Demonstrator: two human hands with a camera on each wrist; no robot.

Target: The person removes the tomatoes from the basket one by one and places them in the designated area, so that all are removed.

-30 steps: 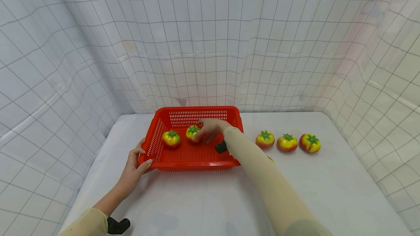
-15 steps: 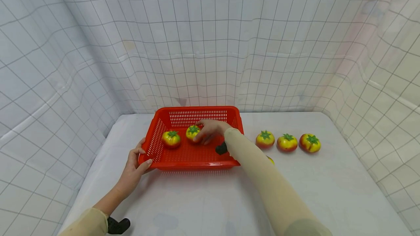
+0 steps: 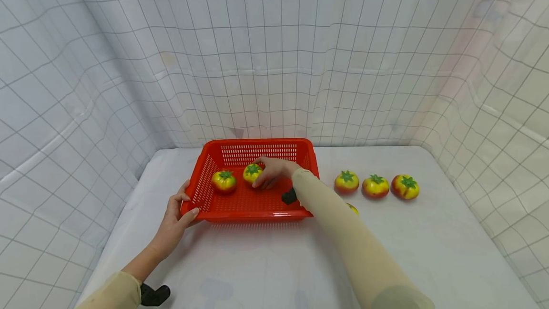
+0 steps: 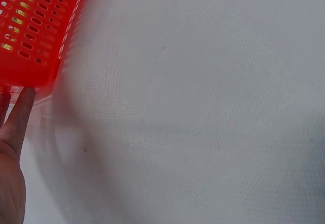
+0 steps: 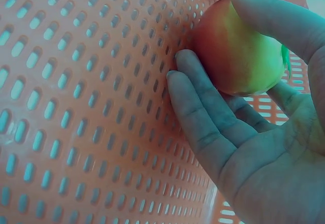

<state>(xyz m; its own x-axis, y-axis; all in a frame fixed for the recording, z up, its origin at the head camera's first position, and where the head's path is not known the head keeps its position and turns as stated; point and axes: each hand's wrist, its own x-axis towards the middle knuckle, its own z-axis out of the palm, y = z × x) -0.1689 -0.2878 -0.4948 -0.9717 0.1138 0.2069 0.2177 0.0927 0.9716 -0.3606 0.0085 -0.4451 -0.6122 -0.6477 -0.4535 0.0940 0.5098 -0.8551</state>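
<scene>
A red slotted plastic basket (image 3: pixel 253 215) stands on the white table with two red-and-yellow tomatoes in it. My left hand (image 3: pixel 169 228) grips the basket's front left corner, thumb on the rim and fingers along the outer side. Inside the basket, my right hand (image 3: pixel 275 169) holds the right-hand tomato (image 3: pixel 251 172) by its side, green leaves upward. The right wrist view shows the thumb and fingers curled about this tomato (image 5: pixel 233 51), low by the basket's slotted floor. To its left, apart from it, sits the other tomato (image 3: pixel 224 183).
Right of the basket, three tomatoes stand in a row on the table: a near one (image 3: pixel 346 183), a middle one (image 3: pixel 375 187) and a far-right one (image 3: pixel 405 187). Another tomato (image 3: pixel 353 209) is mostly hidden by my right sleeve (image 3: pixel 343 232). A gridded white curtain (image 3: pixel 266 61) surrounds the table.
Almost nothing moves. My right hand's fingers settle slightly closer about the tomato, while the left hand and the basket stay in place.
</scene>
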